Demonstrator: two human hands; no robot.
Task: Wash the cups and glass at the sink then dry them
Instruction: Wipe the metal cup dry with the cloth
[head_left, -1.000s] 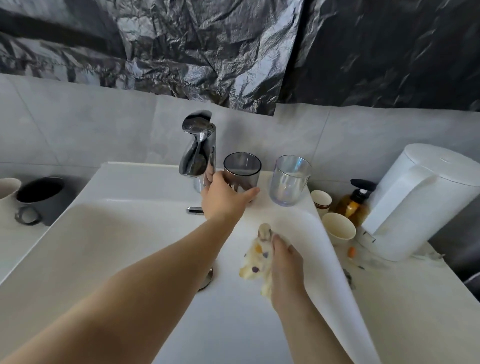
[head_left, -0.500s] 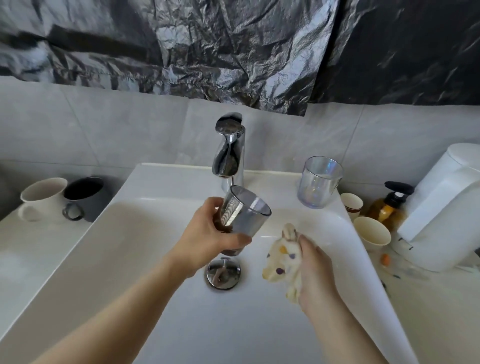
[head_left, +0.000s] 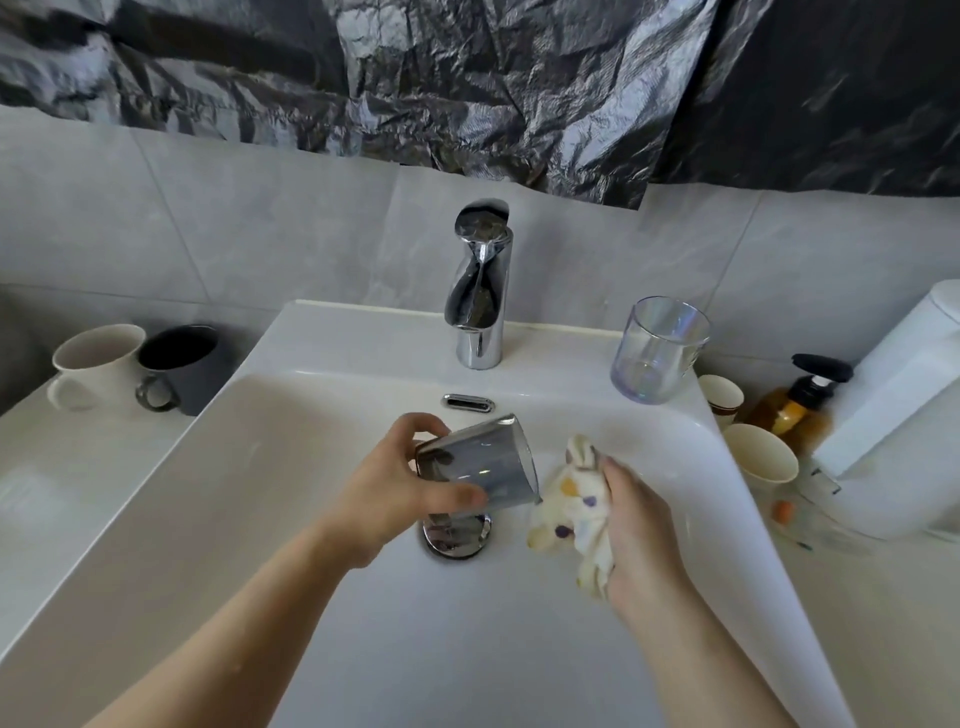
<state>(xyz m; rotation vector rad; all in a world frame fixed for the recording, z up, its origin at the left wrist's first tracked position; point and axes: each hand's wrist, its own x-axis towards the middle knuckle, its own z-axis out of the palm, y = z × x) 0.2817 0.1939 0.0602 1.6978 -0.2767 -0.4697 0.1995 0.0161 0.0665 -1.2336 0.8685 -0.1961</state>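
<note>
So a second ago that smoky grey glass was standing upright on the back ledge next to the faucet. Now it's been carried down into the sink and hangs right above the drain plug, not touching anything but the hand. The left hand has its fingers and thumb wrapped round the base end.

The glass is tipped nearly onto its side: long axis runs left to right, base in the palm, open mouth facing right, straight at the spotted cloth. The right hand has that bunched in a closed grip, just beside the rim, if not already brushing it.

My guess is the cloth goes inside next. No water is coming from the tap that I can see. The clear glass and both mugs look untouched, so early days.
</note>
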